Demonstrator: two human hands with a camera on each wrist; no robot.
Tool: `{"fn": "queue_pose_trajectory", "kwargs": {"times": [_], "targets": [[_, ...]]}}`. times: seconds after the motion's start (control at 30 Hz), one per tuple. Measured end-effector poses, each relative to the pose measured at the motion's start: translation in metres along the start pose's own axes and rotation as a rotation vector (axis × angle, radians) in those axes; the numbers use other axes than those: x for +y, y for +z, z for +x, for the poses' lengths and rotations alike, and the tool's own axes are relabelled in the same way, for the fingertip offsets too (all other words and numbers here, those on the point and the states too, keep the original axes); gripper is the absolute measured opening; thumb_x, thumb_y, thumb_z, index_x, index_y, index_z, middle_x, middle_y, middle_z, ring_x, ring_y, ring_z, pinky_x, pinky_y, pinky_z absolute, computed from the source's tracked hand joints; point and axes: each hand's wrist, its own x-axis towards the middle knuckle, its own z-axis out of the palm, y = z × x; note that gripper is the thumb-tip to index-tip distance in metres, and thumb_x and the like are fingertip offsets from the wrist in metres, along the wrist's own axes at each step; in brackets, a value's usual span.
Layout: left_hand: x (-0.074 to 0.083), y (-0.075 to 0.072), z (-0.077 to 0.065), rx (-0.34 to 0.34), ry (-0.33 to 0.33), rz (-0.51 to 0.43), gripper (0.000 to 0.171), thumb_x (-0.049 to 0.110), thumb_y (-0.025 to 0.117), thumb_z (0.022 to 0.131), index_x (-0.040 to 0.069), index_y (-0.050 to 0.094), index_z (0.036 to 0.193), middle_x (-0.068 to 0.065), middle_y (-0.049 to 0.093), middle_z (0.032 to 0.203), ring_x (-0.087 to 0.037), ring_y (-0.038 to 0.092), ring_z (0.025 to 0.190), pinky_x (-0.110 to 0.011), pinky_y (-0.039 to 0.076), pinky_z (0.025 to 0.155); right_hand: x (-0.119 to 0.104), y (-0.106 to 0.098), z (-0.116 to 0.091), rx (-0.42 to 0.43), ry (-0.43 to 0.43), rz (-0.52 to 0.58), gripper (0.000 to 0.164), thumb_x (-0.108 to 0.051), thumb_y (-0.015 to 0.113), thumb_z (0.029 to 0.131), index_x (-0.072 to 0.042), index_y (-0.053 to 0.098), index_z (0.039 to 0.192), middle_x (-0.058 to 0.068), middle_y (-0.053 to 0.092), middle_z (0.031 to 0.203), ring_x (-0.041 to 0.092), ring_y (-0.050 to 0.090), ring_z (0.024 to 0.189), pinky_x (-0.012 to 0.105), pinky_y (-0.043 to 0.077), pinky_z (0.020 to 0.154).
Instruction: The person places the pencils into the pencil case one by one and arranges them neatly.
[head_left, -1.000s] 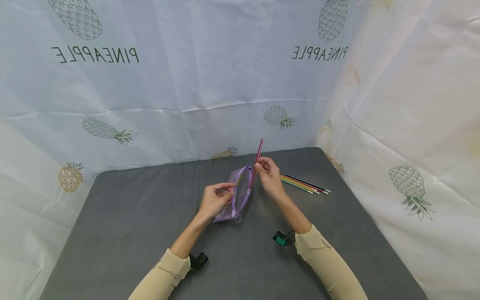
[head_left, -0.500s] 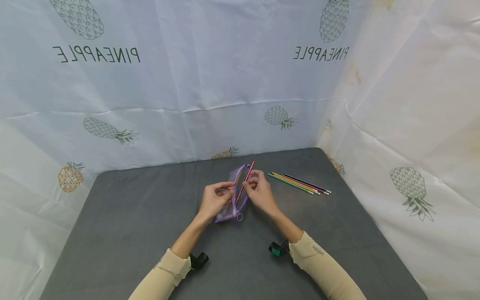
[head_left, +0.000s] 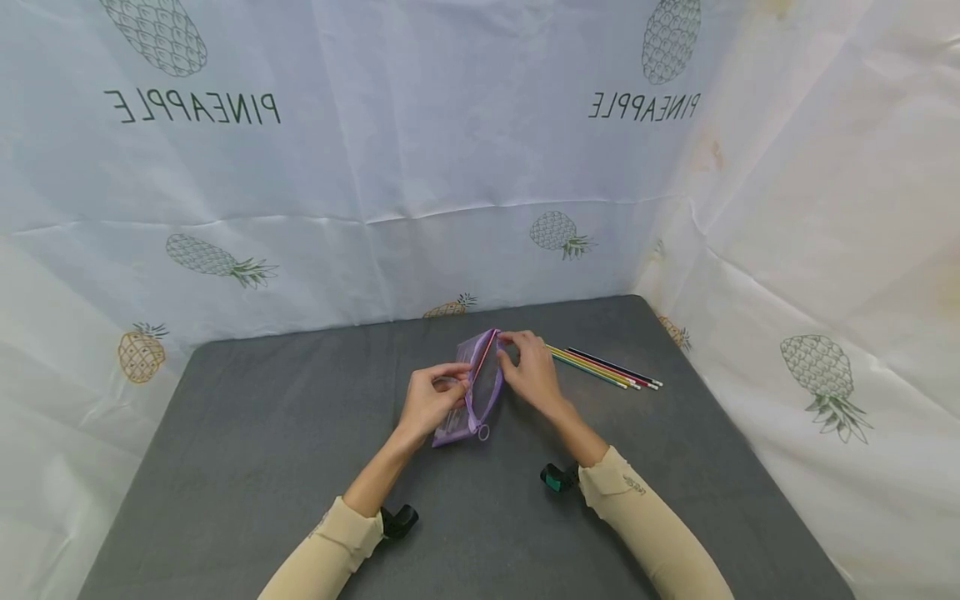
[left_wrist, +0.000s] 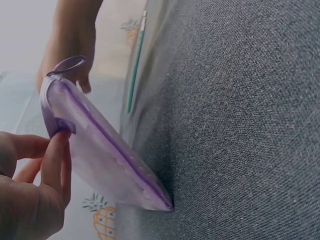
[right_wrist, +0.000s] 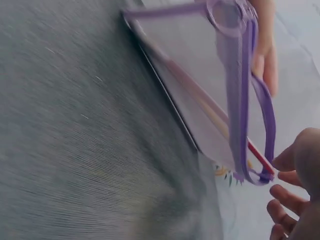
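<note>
A see-through purple zip pouch (head_left: 454,425) is tilted on the table with its mouth agape. My left hand (head_left: 431,404) pinches the left edge of that mouth; in the left wrist view its fingertips are at a small purple tab (left_wrist: 65,125). Inside the pouch a red pencil (head_left: 483,357) lies slanted, its upper end at the far corner of the opening. Another yellowish pencil (right_wrist: 215,117) shows through the film. My right hand (head_left: 534,367) is at that far corner, thumb and forefinger apart, fingertips by the red pencil's end. Whether they touch it is hard to tell.
Several pencils (head_left: 603,367), among them yellow, green, red and black ones, lie side by side on the grey table (head_left: 285,458), right of the right hand. A pineapple-print curtain (head_left: 375,167) stands behind and at the sides. Dark wrist cameras (head_left: 399,522) hang below both cuffs.
My right hand lowered the red pencil from upright above the pouch into its mouth, then moved up to the far corner, with the fingers spreading. The left hand kept its grip.
</note>
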Motion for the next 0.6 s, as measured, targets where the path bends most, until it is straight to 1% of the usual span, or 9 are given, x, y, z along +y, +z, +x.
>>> {"fn": "queue_pose_trajectory", "kwargs": {"times": [0.1,0.17,0.27,0.37,0.43,0.5,0.6], "targets": [[0.001,0.0,0.0,-0.005,-0.004,0.0,0.029,-0.002,0.07,0.1,0.0,0.078,0.128,-0.025,0.074,0.113,-0.022,0.08,0.094,-0.027,0.069,0.077,0.004,0.001,0.009,-0.03,0.021,0.006,0.038,-0.015,0.069,0.102,-0.008,0.073,0.139,0.02,0.069,0.135,0.04,0.062,0.113,0.055,0.051,0.092],[0.0,0.0,0.0,-0.011,-0.001,0.004,0.029,-0.003,0.07,0.1,-0.001,0.078,0.128,-0.026,0.074,0.113,-0.023,0.081,0.094,-0.027,0.069,0.077,0.006,0.002,0.013,-0.034,0.019,0.009,0.037,-0.014,0.069,0.102,-0.007,0.074,0.138,0.02,0.068,0.137,0.041,0.063,0.117,0.056,0.051,0.094],[0.0,0.0,0.001,-0.018,0.007,0.017,0.029,-0.002,0.071,0.1,-0.003,0.077,0.128,-0.026,0.075,0.113,-0.024,0.08,0.093,-0.027,0.069,0.076,0.008,0.004,0.014,-0.026,-0.014,0.006,0.03,-0.012,0.072,0.101,-0.006,0.079,0.129,0.018,0.071,0.133,0.04,0.065,0.115,0.056,0.054,0.094],[-0.001,-0.001,0.002,-0.017,0.016,0.028,0.028,-0.003,0.072,0.099,-0.003,0.077,0.127,-0.026,0.075,0.113,-0.022,0.08,0.091,-0.027,0.069,0.075,0.01,0.005,0.012,-0.022,-0.07,-0.002,0.028,-0.012,0.076,0.099,-0.008,0.082,0.126,0.017,0.072,0.133,0.04,0.066,0.113,0.055,0.055,0.095],[0.0,-0.002,0.002,-0.016,0.017,0.03,0.029,-0.003,0.072,0.099,-0.004,0.077,0.127,-0.025,0.075,0.113,-0.021,0.079,0.09,-0.026,0.069,0.075,0.012,0.006,0.012,0.01,-0.086,0.004,0.027,-0.013,0.079,0.098,-0.008,0.082,0.125,0.018,0.073,0.131,0.04,0.067,0.112,0.055,0.056,0.094],[0.0,-0.003,0.002,-0.013,0.018,0.032,0.029,-0.003,0.072,0.099,-0.004,0.077,0.127,-0.025,0.075,0.113,-0.019,0.079,0.09,-0.025,0.069,0.075,0.013,0.006,0.013,0.057,-0.07,0.026,0.027,-0.015,0.084,0.096,-0.006,0.083,0.121,0.019,0.072,0.124,0.039,0.066,0.106,0.054,0.055,0.089],[0.0,-0.004,0.002,-0.009,0.016,0.031,0.029,-0.003,0.072,0.099,-0.006,0.076,0.128,-0.025,0.075,0.112,-0.018,0.079,0.091,-0.024,0.068,0.075,0.015,0.006,0.015,0.12,-0.02,0.062,0.027,-0.019,0.089,0.091,-0.002,0.081,0.109,0.021,0.072,0.113,0.038,0.064,0.094,0.051,0.053,0.082]]}}
